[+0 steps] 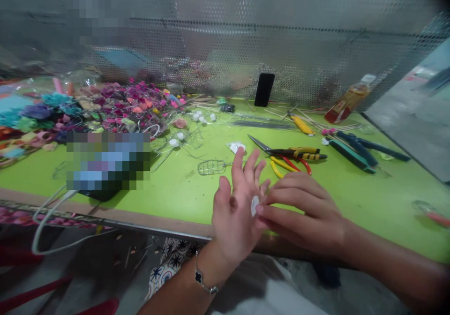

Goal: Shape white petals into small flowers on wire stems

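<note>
My left hand (236, 221) is turned palm up, its fingers stretched out and apart. On its palm lies a small, flattened white piece (255, 206), soft-looking like clay. The fingertips of my right hand (302, 209) are drawn together and press on the edge of this piece. Just beyond my left fingers are a white scrap of wrapper (236, 146) and a bent wire frame (211, 167) lying flat. Past my right hand sit black-and-yellow long-nose pliers (269, 150) and a tool with red and yellow handles (284, 165), partly hidden by my hand.
A phone (264, 90) leans on the perforated metal screen (218, 48). At right are a drink bottle (348, 100), a yellow tool (302, 124) and green-handled pliers (351, 153). Several white lumps (174, 143) and heaped craft flowers (130, 101) lie left, behind a cabled device (108, 165).
</note>
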Demonstrator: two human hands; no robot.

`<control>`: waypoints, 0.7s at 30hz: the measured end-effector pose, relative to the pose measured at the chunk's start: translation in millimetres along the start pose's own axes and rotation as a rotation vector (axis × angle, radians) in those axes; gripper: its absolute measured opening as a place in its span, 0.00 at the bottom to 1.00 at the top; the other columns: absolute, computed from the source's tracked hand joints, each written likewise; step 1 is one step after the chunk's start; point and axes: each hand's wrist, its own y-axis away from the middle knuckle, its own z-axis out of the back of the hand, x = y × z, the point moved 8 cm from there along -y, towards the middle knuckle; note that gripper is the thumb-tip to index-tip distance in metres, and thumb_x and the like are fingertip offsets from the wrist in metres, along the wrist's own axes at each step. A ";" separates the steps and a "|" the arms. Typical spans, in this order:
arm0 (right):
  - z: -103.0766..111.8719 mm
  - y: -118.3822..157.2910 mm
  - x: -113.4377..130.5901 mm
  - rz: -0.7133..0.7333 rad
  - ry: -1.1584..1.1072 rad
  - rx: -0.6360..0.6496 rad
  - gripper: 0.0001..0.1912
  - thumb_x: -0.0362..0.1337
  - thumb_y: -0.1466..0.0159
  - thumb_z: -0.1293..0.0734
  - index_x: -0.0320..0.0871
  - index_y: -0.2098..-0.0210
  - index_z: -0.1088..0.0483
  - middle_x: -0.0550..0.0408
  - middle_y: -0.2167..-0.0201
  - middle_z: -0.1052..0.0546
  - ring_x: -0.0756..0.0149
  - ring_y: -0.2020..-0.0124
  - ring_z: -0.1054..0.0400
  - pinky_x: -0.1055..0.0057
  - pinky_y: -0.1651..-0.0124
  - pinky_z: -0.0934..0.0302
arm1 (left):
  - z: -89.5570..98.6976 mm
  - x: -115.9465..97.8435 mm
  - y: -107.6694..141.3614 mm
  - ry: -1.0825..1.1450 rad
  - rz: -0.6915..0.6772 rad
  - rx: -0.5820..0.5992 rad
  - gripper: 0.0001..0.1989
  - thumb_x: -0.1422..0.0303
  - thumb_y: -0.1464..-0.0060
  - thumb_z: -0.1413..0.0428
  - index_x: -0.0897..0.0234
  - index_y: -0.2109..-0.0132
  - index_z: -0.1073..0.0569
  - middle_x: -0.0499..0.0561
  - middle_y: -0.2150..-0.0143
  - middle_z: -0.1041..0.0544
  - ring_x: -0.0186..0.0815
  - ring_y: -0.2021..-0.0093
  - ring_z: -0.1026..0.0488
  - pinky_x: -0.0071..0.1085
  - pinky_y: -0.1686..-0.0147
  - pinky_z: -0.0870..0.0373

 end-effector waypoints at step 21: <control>2.5 -5.7 8.3 0.121 0.092 0.063 0.07 0.31 0.29 0.26 0.39 0.52 0.18 0.50 0.62 0.12 0.59 0.61 0.21 0.59 0.59 0.24 | 0.6 -2.9 -2.3 -0.035 -0.200 -0.133 0.28 0.44 0.33 0.50 0.53 0.37 0.25 0.56 0.34 0.25 0.53 0.30 0.33 0.47 0.32 0.36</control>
